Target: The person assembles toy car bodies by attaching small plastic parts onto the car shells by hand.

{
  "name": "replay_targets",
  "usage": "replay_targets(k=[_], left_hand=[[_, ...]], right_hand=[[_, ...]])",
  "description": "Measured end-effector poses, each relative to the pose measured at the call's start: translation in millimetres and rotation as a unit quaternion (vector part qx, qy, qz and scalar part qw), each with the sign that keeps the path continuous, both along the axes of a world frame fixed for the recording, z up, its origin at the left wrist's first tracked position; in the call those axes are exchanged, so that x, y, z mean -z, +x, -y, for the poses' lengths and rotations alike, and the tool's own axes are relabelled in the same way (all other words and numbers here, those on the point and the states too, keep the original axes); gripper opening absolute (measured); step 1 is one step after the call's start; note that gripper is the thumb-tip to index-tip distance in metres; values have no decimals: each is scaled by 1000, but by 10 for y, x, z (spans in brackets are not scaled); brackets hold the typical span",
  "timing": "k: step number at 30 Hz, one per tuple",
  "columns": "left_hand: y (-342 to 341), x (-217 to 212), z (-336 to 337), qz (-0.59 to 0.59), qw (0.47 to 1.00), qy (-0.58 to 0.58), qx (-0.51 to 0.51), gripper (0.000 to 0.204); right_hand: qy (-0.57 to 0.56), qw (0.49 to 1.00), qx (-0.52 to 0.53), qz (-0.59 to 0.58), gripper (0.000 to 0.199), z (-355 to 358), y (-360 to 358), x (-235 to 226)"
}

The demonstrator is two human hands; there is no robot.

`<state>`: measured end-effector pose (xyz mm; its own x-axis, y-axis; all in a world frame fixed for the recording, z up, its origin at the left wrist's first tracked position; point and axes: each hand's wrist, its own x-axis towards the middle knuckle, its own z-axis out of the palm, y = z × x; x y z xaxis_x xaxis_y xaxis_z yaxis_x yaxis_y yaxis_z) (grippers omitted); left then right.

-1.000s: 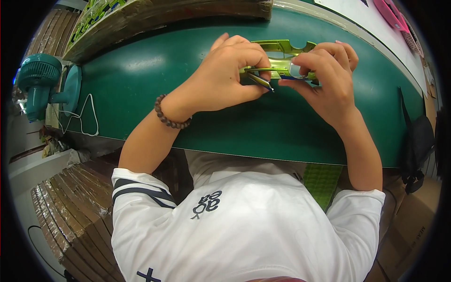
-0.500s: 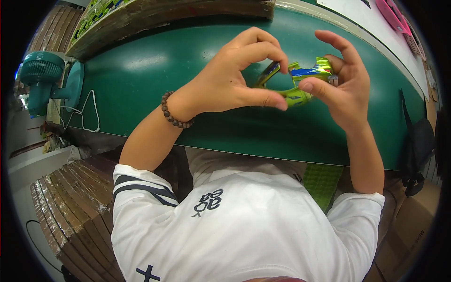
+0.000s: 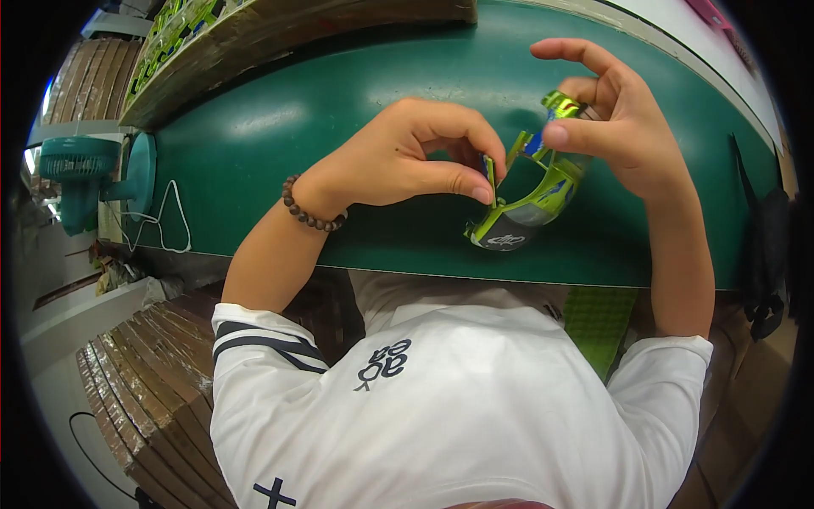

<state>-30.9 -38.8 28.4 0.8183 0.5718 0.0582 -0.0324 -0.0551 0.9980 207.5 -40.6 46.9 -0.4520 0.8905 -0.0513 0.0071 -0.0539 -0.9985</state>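
Note:
A shiny green toy car body shell (image 3: 555, 188) with blue and dark patches is held above the green table, tilted, with an opening in its middle. My right hand (image 3: 623, 127) grips its far right end between thumb and bent fingers, the index finger stretched out away from it. With thumb and index finger, my left hand (image 3: 437, 153) pinches a thin green-edged piece (image 3: 490, 178) at the shell's left side. I cannot tell whether this piece is joined to the shell. A brown bead bracelet (image 3: 309, 208) circles my left wrist.
A long cardboard box (image 3: 297, 30) holding several green parts stands along the table's far left edge. At the left is a teal fan (image 3: 80, 165) with a white cord (image 3: 170, 220). A black bag (image 3: 766, 254) hangs at the right. Stacked flat cardboard (image 3: 148, 382) lies lower left.
The car shell has turned and come nearer to me, showing its dark patch. My left hand has moved slightly left and down, its thumb and index finger closer together.

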Motion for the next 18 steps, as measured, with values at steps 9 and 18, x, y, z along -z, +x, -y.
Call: replay_targets(k=[9, 18], left_hand=[[123, 271, 17, 117, 946, 172, -247, 17], [87, 84, 60, -142, 876, 394, -239, 10]], right_hand=[[587, 712, 130, 361, 40, 226, -243, 88], [640, 651, 167, 373, 21, 87, -260, 395]])
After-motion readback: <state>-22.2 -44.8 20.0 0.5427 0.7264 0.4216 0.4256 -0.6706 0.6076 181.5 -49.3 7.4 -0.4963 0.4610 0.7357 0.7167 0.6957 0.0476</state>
